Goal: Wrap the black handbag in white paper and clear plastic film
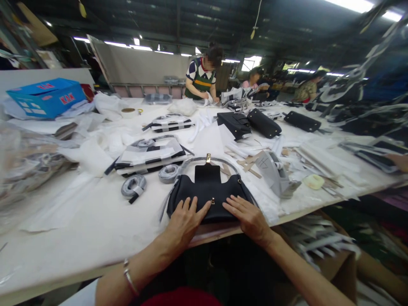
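A small black handbag (pixel 207 187) lies flat at the near edge of the white table (pixel 79 229), its flap open toward the far side and a gold clasp (pixel 208 158) at the flap's tip. My left hand (pixel 185 219) rests palm down on the bag's left half, fingers stretched out. My right hand (pixel 247 214) lies flat on its right half, fingers spread. A thin grey strap (pixel 219 160) arcs behind the bag.
Two coiled grey straps (pixel 134 187) lie left of the bag, beside wrapped bags (pixel 149 155). More black bags (pixel 234 123) sit farther back. A blue box (pixel 47 97) stands far left. A person in a checked top (pixel 200 78) works at the far side; others sit beyond.
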